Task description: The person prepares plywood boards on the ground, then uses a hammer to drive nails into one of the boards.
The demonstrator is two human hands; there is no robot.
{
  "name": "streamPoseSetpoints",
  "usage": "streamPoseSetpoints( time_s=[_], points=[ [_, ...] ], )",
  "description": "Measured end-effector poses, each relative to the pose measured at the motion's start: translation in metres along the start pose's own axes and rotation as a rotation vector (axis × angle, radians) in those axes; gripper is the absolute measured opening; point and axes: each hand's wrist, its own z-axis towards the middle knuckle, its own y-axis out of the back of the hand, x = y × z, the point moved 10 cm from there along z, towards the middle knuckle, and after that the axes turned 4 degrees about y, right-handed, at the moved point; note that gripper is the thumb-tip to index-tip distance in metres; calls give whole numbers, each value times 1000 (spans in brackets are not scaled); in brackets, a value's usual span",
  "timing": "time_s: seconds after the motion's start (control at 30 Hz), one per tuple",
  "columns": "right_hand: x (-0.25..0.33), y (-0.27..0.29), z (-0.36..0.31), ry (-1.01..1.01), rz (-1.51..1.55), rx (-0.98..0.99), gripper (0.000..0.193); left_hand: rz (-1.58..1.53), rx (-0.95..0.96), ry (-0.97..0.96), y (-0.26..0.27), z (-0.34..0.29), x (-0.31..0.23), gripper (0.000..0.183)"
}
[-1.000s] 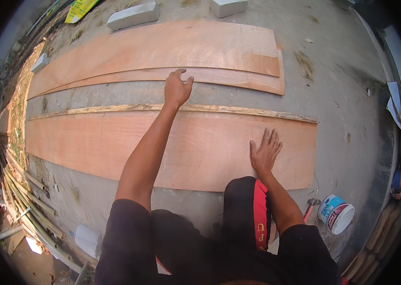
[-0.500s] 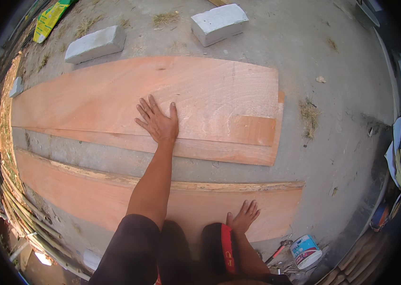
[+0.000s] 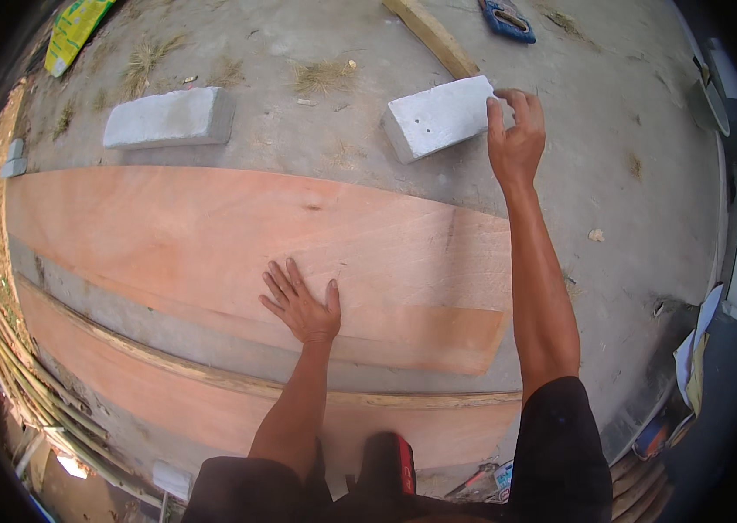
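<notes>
My left hand lies flat with fingers spread on a long reddish plywood sheet, which rests over another sheet whose edge shows along the near side. My right hand is stretched forward to the right end of a white rectangular block. Its thumb and fingers are apart and slightly bent, close beside the block's end; whether they touch it I cannot tell. Nearer to me lies a second plywood strip with a wooden batten along its far edge.
Another white block stands at the far left. Beyond the right block lie a wooden beam and a blue-handled tool. Long poles are piled at the left. A hammer-like tool lies near my knee on the concrete floor.
My right hand has left the near plywood strip and reached far forward to the right white block. My left hand stays flat on the sheet. The view has tilted forward.
</notes>
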Motion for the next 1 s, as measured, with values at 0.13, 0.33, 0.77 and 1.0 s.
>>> streamPoseSetpoints(
  time_s=[0.13,0.33,0.77,1.0],
  points=[
    [-45,-145,78,-105,-484,559,30,-27,-6,-26,0,1,-2,96],
    [-8,-159,90,158,-563,602,33,-6,-11,-44,1,4,3,97],
    [41,229,-385,-789,75,137,49,46,-118,-68,-3,-13,0,88],
    [123,393,-750,-1356,296,145,54,-90,101,-105,-9,-14,-14,93]
  ],
)
